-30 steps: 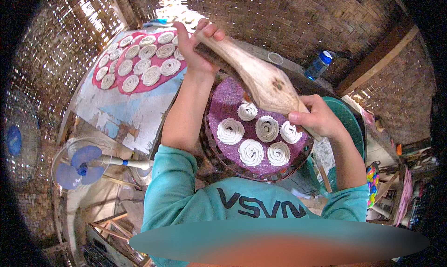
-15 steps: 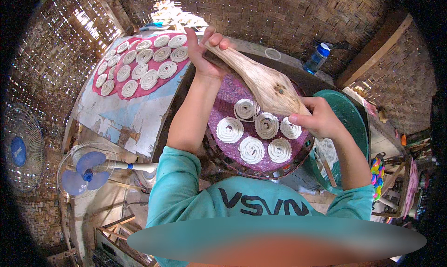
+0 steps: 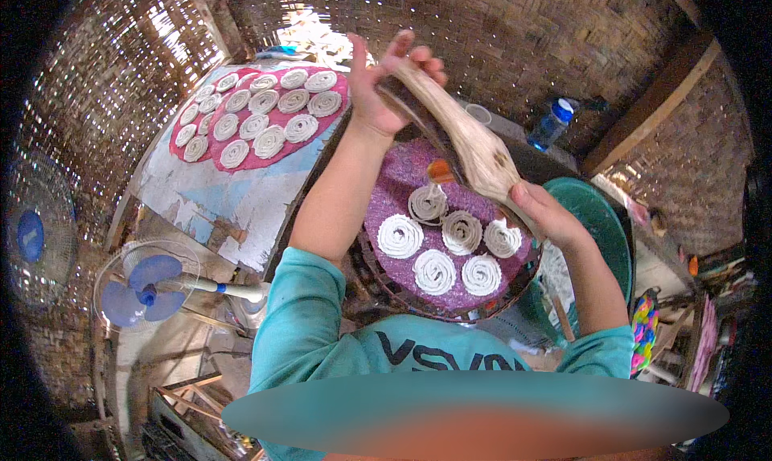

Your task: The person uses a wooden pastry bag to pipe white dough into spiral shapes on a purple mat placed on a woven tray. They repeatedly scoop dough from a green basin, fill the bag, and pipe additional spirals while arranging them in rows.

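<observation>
Both my hands hold up a long pale wooden tool [image 3: 474, 143], wide in the middle, with a dark slot along its side. My left hand [image 3: 384, 91] supports its far end, fingers curled over the wood and thumb sticking up. At the near end my right hand [image 3: 548, 212] is closed round it. Beneath lies a round purple cloth [image 3: 402, 180] bearing several white spiral coils, such as a dough-like coil [image 3: 400, 236]. A small orange round piece [image 3: 440, 172] shows just below the tool; what it belongs to is unclear.
More white coils rest on a pink cloth [image 3: 322, 139] on the worn board [image 3: 249, 228] at left. On the right are a green basin [image 3: 599, 212] with a stick [image 3: 562, 318] in it, and a blue bottle [image 3: 551, 125]. A fan [image 3: 147, 294] stands at lower left.
The wooden tool has risen and turned, showing more of its dark slotted side. Both hands moved with it, the left one up and right. The orange piece has come into sight.
</observation>
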### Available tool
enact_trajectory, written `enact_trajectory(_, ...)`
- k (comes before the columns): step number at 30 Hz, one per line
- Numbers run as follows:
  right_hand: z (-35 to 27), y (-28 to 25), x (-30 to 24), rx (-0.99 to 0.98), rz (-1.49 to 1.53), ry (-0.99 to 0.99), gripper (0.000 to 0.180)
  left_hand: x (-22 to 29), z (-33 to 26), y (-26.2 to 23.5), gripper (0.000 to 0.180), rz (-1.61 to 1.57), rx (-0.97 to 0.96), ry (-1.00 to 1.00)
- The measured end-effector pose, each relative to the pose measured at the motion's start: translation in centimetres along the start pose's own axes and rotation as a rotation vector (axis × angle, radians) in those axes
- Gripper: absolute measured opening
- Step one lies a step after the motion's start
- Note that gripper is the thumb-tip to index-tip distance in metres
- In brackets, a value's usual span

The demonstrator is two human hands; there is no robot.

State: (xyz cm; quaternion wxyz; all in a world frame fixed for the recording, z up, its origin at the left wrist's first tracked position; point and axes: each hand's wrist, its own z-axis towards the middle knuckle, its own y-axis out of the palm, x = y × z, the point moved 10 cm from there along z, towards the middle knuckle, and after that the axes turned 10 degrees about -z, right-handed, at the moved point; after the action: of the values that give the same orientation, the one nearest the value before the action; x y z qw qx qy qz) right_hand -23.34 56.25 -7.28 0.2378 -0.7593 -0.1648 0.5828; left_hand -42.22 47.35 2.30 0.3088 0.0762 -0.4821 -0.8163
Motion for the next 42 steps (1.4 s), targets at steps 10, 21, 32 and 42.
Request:
enact_trajectory(10, -1.2, -5.6, 3.5, 0.291, -0.237, 0.083, 0.06, -4.8, 4.4, -3.0, 0.06, -0.047, -0.077, -0.051)
enact_trajectory(21, -4.6, -8.1, 5.8, 0.484, -0.394, 0.167, 0.06, -10.0, 5.8, -5.7, 0.056, -0.113, 0.126, -0.089)
enact_trajectory(32, -9.5, -6.8, 7.2, 0.558, -0.18, 0.269, 0.062, -17.0, -0.6, -14.1, 0.068, 1.0, 0.346, -0.646)
enact_trajectory(42, -9.5, -7.2, 8.7, 0.701, -0.103, 0.267, 0.06, -20.3, -3.7, -15.1, 0.076, 1.237, 0.192, -0.818)
